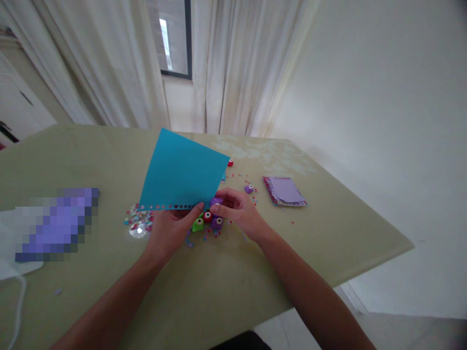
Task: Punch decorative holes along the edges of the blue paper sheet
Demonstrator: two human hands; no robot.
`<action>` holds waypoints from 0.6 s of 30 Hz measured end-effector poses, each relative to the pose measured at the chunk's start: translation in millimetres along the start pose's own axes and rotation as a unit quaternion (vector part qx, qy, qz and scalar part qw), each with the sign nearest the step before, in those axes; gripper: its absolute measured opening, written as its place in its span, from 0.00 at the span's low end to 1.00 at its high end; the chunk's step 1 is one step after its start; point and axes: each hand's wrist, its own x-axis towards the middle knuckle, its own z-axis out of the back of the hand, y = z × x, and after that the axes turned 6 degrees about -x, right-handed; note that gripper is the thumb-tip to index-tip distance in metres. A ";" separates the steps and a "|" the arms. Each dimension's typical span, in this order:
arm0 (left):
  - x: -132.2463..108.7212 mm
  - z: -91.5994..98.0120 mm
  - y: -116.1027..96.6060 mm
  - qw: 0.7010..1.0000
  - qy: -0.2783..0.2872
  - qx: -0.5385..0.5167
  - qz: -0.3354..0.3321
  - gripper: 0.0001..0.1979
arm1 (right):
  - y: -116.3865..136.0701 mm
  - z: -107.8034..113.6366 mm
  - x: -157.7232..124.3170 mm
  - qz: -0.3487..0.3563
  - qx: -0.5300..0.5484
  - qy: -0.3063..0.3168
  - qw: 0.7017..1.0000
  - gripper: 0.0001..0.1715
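Observation:
A sheet of blue paper (186, 172) stands tilted up over the table, a row of small punched shapes along its lower edge. My left hand (171, 231) grips that edge, thumb in front and fingers behind. At the sheet's lower right corner, my right hand (237, 211) is closed around a purple craft punch (216, 201), which meets the paper. Below the hands sit a green punch (198, 224), a red punch (207, 217) and another purple punch (217, 223). The sheet hides part of the table behind it.
Colourful paper bits (133, 216) lie left of my left hand, beside a shiny clear round object (139, 230). A stack of patterned paper squares (286, 190) rests at right. Farther back are a purple punch (249, 188) and a red one (230, 162). A blurred purple object (60, 223) lies left.

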 end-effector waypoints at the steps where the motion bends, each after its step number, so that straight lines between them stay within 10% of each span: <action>1: 0.0 -0.1 1.4 1.000 0.000 -0.003 0.005 0.14 | -0.3 0.0 0.2 0.000 0.001 -0.005 1.000 0.26; 18: 0.0 -0.3 -2.6 1.000 -0.002 -0.017 0.023 0.16 | 1.3 -3.1 -2.6 -0.048 0.033 0.040 0.997 0.28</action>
